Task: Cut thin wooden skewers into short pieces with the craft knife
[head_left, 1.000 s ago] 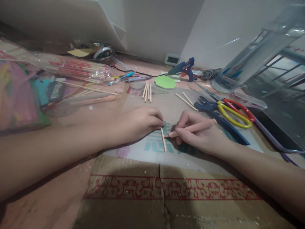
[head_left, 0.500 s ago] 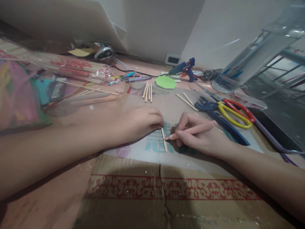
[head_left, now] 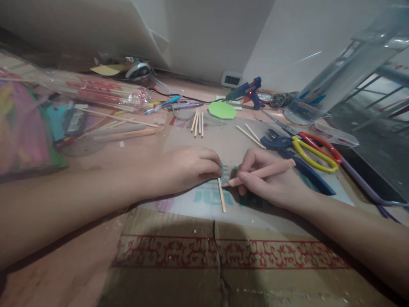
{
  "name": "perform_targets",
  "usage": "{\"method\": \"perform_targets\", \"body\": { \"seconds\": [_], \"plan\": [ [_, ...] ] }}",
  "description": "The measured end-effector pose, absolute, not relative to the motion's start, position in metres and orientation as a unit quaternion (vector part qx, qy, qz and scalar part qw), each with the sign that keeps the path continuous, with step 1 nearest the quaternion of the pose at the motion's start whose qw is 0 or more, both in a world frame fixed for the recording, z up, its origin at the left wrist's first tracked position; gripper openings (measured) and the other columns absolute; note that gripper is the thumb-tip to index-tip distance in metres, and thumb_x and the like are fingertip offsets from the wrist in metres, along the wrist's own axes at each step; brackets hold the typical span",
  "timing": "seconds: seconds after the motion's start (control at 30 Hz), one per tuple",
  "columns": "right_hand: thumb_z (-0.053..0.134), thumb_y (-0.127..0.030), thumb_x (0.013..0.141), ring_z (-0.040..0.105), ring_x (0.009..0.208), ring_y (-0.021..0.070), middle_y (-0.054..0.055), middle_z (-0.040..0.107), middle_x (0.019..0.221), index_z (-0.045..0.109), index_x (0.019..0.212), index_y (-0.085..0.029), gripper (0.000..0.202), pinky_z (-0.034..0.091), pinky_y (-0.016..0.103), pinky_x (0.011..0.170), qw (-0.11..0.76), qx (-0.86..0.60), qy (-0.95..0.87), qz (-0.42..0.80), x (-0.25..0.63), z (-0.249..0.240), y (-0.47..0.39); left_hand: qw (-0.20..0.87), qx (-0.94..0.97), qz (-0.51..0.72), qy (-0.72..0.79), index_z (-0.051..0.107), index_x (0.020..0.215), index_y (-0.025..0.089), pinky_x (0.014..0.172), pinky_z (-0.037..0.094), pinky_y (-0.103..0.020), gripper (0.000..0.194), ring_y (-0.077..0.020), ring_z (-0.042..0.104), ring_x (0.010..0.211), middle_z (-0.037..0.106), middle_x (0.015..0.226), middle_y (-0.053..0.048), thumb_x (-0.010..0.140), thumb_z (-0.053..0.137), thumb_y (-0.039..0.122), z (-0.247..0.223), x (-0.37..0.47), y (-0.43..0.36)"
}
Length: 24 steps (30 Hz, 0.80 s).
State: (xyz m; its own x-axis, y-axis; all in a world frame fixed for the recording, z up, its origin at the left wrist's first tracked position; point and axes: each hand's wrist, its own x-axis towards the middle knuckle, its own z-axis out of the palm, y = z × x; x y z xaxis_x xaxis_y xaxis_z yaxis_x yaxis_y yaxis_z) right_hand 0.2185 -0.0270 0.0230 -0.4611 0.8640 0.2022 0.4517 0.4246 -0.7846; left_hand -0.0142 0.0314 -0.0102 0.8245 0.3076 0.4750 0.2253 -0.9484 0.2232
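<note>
A thin wooden stick (head_left: 222,197) lies on the whitish sheet (head_left: 179,213), its upper end under the fingertips of my left hand (head_left: 198,166). Those fingers are closed on the stick; the covered end cannot be seen. My right hand (head_left: 262,175) is closed around a slim peach-coloured marker pen (head_left: 271,169), held at a slant. The pen's tip meets or nearly meets the stick's right side, about midway along the visible part. Green print on the sheet shows between the two hands.
Behind my hands lie several short sticks (head_left: 200,123) and a green paper piece (head_left: 222,110). A glue gun (head_left: 244,91) with a lit red light rests at the back. On the right are pliers (head_left: 306,170), scissors (head_left: 315,155), a phone (head_left: 370,175) and a clear container (head_left: 319,94). Bagged sticks (head_left: 99,89) lie left.
The stick has slid a little toward me, and more of its length shows below the pen tip. My left hand has shifted slightly downward; the pen stays at the stick's side.
</note>
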Motion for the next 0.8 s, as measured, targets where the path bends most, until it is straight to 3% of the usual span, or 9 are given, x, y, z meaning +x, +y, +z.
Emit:
{"method": "perform_targets", "body": {
  "seconds": [0.13,0.33,0.5,0.8],
  "plan": [
    [0.062,-0.018,0.094,0.068,0.064,0.0125,0.005,0.068,0.075,0.07,0.064,-0.018,0.031,0.054,0.022,0.056,0.29,-0.375,-0.814,0.337,0.2201,0.0234,-0.0273,0.074,0.953,0.257,0.144,0.077,0.097,0.018,0.077,0.051,-0.023,0.024,-0.0148,0.071,0.087,0.077,0.102,-0.005,0.103,0.054,0.022,-0.0087,-0.0138,0.0303],
    [0.065,-0.021,0.094,0.065,0.055,0.0116,0.002,0.067,0.066,0.062,0.066,-0.018,0.028,0.048,0.02,0.048,0.286,-0.416,-0.779,0.371,0.2176,0.023,-0.0268,0.087,0.952,0.243,0.166,0.076,0.096,0.018,0.078,0.051,-0.023,0.02,-0.0142,0.071,0.087,0.076,0.102,-0.003,0.102,0.057,0.022,-0.0087,-0.0134,0.0299],
    [0.063,-0.025,0.096,0.068,0.062,0.0129,0.003,0.067,0.068,0.066,0.068,-0.018,0.029,0.052,0.022,0.055,0.283,-0.395,-0.792,0.369,0.2198,0.0215,-0.0265,0.087,0.951,0.244,0.167,0.075,0.095,0.017,0.077,0.05,-0.023,0.018,-0.0148,0.071,0.086,0.076,0.101,-0.003,0.101,0.058,0.021,-0.0089,-0.0137,0.0305],
    [0.066,-0.024,0.092,0.068,0.06,0.0142,0.004,0.071,0.069,0.064,0.068,-0.019,0.024,0.051,0.022,0.05,0.288,-0.456,-0.775,0.329,0.2132,0.0265,-0.0249,0.099,0.952,0.246,0.154,0.076,0.097,0.016,0.077,0.051,-0.024,0.02,-0.0147,0.07,0.085,0.077,0.102,-0.004,0.101,0.056,0.02,-0.0086,-0.0142,0.0313]
  ]
}}
